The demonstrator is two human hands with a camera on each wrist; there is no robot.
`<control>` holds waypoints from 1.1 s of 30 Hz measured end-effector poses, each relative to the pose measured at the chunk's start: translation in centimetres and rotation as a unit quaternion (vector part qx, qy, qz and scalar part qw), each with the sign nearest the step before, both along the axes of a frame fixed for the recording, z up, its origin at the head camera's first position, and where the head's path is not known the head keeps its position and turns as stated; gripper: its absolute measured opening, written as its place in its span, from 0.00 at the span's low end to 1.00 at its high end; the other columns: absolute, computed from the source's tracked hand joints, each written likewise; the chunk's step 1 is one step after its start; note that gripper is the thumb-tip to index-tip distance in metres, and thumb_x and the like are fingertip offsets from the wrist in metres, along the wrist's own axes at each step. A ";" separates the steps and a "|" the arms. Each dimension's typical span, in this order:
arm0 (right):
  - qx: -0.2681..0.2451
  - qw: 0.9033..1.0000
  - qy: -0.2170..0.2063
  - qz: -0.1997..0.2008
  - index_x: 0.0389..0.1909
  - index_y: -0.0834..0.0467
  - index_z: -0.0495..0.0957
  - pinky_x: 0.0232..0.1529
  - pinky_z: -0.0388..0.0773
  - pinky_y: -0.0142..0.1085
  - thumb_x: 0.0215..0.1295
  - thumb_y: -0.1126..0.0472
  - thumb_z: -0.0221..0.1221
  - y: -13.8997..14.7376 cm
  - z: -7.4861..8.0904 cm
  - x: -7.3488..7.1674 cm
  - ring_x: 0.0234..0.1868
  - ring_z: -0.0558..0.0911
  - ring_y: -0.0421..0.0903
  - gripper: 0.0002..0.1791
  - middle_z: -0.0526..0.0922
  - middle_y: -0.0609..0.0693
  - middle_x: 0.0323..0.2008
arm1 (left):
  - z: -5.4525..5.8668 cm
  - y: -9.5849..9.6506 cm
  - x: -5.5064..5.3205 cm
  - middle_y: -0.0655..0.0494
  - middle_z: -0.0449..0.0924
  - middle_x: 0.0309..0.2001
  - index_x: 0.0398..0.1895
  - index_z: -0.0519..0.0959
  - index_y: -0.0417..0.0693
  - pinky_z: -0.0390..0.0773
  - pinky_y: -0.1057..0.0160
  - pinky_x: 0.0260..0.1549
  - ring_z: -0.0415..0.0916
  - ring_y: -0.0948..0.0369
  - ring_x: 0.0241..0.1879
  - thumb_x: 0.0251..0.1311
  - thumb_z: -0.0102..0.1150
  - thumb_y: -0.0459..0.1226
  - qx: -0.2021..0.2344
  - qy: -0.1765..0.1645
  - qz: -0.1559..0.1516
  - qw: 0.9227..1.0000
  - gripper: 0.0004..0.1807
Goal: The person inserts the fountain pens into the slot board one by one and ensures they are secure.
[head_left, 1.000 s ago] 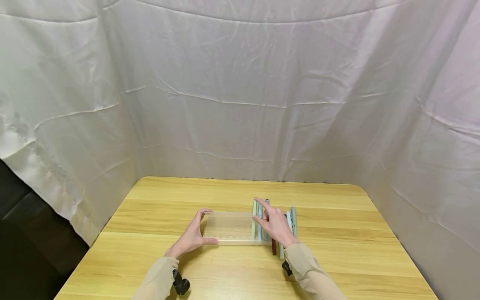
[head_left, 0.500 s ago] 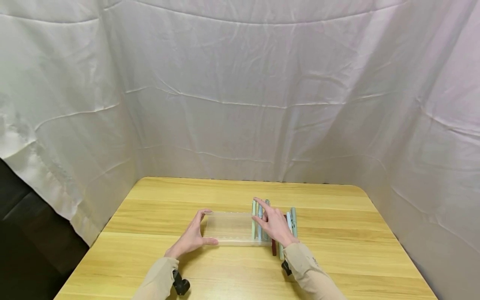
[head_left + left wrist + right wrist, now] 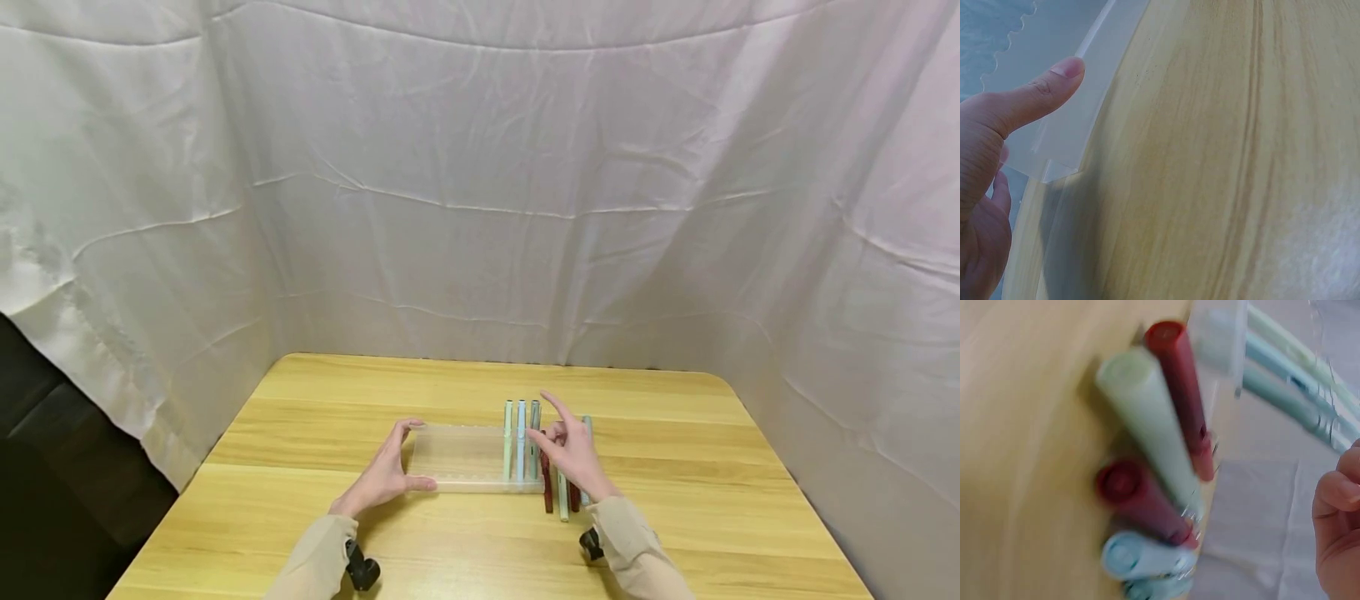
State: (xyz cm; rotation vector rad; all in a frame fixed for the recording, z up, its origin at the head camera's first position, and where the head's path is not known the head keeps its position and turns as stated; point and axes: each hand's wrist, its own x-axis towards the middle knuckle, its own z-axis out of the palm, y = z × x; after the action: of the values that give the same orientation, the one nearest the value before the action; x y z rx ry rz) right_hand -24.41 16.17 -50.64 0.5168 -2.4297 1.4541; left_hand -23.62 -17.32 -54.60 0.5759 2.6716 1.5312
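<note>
A clear plastic pen tray (image 3: 457,456) with scalloped edges lies on the table. My left hand (image 3: 384,473) grips its left end, thumb on the near edge and fingers at the far edge. A light green pen (image 3: 507,446), a light blue pen (image 3: 521,446) and a grey-green pen (image 3: 535,415) lie side by side in its right end. My right hand (image 3: 576,452) hovers over the loose pens beside the tray, index finger and thumb spread, holding nothing. Under it lie a dark red pen (image 3: 1179,378), a pale green pen (image 3: 1144,415) and another dark red pen (image 3: 1141,494).
Beyond those, a light blue pen (image 3: 1138,555) and a grey-green pen (image 3: 1157,589) lie farthest right of the tray. The wooden table (image 3: 465,550) bears everything. Pale curtains (image 3: 480,267) hang around its back and sides.
My right hand has moved right, off the pens in the tray to above the loose ones, uncovering the pens in the tray. My left hand and the tray have stayed put.
</note>
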 end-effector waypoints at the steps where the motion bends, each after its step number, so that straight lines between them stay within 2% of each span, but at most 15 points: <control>1: -0.013 1.000 -0.002 -0.001 0.72 0.60 0.65 0.23 0.70 0.24 0.63 0.63 0.67 0.4 -0.2 0.0 0.14 0.63 0.30 0.37 0.76 0.54 0.14 | 0.0 0.0 0.0 0.36 0.58 0.74 0.71 0.59 0.42 0.52 0.32 0.76 0.52 0.33 0.76 0.38 0.83 0.41 0.000 0.002 0.000 1.000 0.56; 5: -0.052 0.998 -0.020 -0.001 0.72 0.63 0.64 0.22 0.69 0.26 0.66 0.66 0.64 2.2 -0.9 0.0 0.14 0.62 0.31 0.34 0.74 0.62 0.16 | 0.0 0.0 0.0 0.36 0.58 0.74 0.71 0.59 0.42 0.52 0.32 0.76 0.52 0.33 0.76 0.39 0.83 0.41 -0.001 0.003 -0.001 1.000 0.56; 6: -0.058 0.998 -0.030 -0.004 0.71 0.63 0.64 0.23 0.70 0.26 0.67 0.66 0.63 2.6 -1.0 0.0 0.15 0.63 0.31 0.33 0.74 0.61 0.16 | 0.0 -0.1 0.0 0.36 0.58 0.74 0.71 0.59 0.42 0.53 0.32 0.75 0.52 0.33 0.76 0.39 0.83 0.41 -0.002 0.002 -0.001 1.000 0.56; 8: -0.060 0.997 -0.043 -0.007 0.71 0.65 0.64 0.23 0.71 0.27 0.68 0.67 0.62 3.4 -0.9 0.2 0.16 0.66 0.33 0.32 0.74 0.63 0.17 | 0.0 -0.1 0.0 0.36 0.58 0.74 0.71 0.59 0.43 0.53 0.31 0.75 0.52 0.33 0.76 0.39 0.83 0.41 -0.002 0.001 0.000 1.000 0.56; 11: -0.049 0.996 -0.076 -0.027 0.70 0.64 0.65 0.29 0.75 0.26 0.68 0.67 0.62 4.4 -1.3 0.0 0.21 0.75 0.39 0.31 0.78 0.61 0.21 | 0.0 -0.1 0.0 0.37 0.57 0.75 0.72 0.59 0.44 0.52 0.32 0.76 0.52 0.34 0.76 0.39 0.83 0.41 -0.004 -0.002 0.000 1.000 0.56; 13: -0.051 0.993 -0.101 -0.033 0.70 0.65 0.65 0.26 0.75 0.27 0.68 0.66 0.62 5.0 -1.5 0.0 0.21 0.75 0.41 0.31 0.79 0.63 0.24 | 0.0 -0.2 0.0 0.37 0.57 0.75 0.72 0.58 0.44 0.52 0.33 0.76 0.52 0.34 0.76 0.39 0.83 0.42 -0.007 -0.002 -0.001 1.000 0.56; 18: -0.097 0.980 -0.171 -0.036 0.71 0.66 0.63 0.15 0.73 0.31 0.70 0.65 0.60 6.2 -2.4 -0.2 0.16 0.70 0.38 0.31 0.80 0.58 0.30 | -0.1 -0.2 0.0 0.37 0.57 0.75 0.72 0.58 0.44 0.52 0.33 0.76 0.52 0.35 0.76 0.39 0.83 0.42 -0.007 -0.002 -0.002 1.000 0.56; 21: -0.112 0.973 -0.198 -0.049 0.71 0.66 0.64 0.17 0.75 0.30 0.71 0.66 0.59 6.8 -2.9 -0.2 0.17 0.71 0.38 0.30 0.80 0.55 0.31 | -0.1 -0.1 0.1 0.37 0.57 0.75 0.72 0.58 0.43 0.52 0.32 0.75 0.52 0.34 0.76 0.39 0.83 0.42 -0.006 -0.001 -0.002 1.000 0.56; 24: -0.105 0.970 -0.212 -0.059 0.70 0.65 0.64 0.19 0.75 0.28 0.71 0.65 0.59 7.3 -3.1 -0.2 0.18 0.72 0.37 0.29 0.80 0.54 0.32 | 0.0 -0.1 0.1 0.37 0.57 0.75 0.72 0.58 0.43 0.52 0.32 0.76 0.51 0.34 0.77 0.39 0.83 0.42 -0.006 -0.005 -0.004 1.000 0.57; 30: -0.078 0.968 -0.227 -0.069 0.71 0.64 0.64 0.16 0.65 0.25 0.70 0.64 0.61 8.0 -3.3 -0.3 0.16 0.67 0.35 0.31 0.79 0.52 0.35 | 0.1 -0.1 0.1 0.37 0.56 0.76 0.72 0.58 0.44 0.51 0.31 0.76 0.50 0.34 0.77 0.40 0.82 0.41 0.000 -0.013 -0.005 1.000 0.56; 33: -0.077 0.964 -0.243 -0.079 0.71 0.63 0.65 0.18 0.67 0.25 0.69 0.64 0.61 8.1 -3.3 -0.3 0.19 0.67 0.35 0.32 0.77 0.50 0.35 | 0.1 -0.1 0.0 0.37 0.56 0.75 0.72 0.58 0.44 0.51 0.31 0.76 0.50 0.34 0.77 0.41 0.82 0.41 0.000 -0.013 -0.006 1.000 0.55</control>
State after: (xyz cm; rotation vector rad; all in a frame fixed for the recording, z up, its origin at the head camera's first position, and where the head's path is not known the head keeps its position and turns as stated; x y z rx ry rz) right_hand -24.75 24.27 -53.92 -0.0834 -2.5947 1.8507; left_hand -23.58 -17.43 -54.50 0.5655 2.6439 1.5259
